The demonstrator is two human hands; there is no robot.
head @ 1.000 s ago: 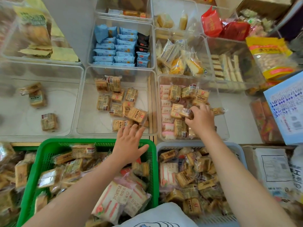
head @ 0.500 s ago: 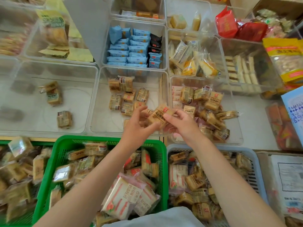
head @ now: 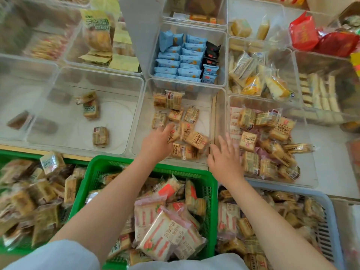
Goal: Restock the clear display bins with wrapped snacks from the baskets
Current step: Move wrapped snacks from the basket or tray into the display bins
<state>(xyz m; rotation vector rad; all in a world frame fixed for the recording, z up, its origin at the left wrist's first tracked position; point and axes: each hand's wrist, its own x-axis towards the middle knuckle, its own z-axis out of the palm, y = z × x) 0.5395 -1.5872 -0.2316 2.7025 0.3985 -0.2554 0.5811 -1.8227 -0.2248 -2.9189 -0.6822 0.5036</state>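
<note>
Head view, looking forward and down. Left hand (head: 155, 143) reaches into the middle clear bin (head: 218, 114) at centre frame; its fingers are loosely extended over the tan wrapped snacks (head: 195, 140) lying there, touching the nearest packets, and whether any packet is pinched cannot be told. Right hand (head: 226, 158) hovers at about 3 o'clock from the left hand, over the near edge where the middle bin meets the right clear bin (head: 311, 178); its fingers are spread and straight, and it holds nothing. The right bin carries a loose heap of tan and pink packets (head: 266, 137). At 9 o'clock, the left clear bin (head: 120, 117) holds three scattered packets, one of them near its front wall (head: 100, 136). At 12 o'clock, a further bin holds rows of blue packets (head: 181, 61). At 6 o'clock, beneath the forearms, the green basket (head: 211, 193) is filled with mixed wrapped snacks, including pink-striped sandwich packs (head: 165, 232). At 4 o'clock, the grey-blue basket (head: 329, 227) holds more tan packets. At 8 o'clock, a second green basket (head: 11, 154) is partly in frame, its contents blurred.
</note>
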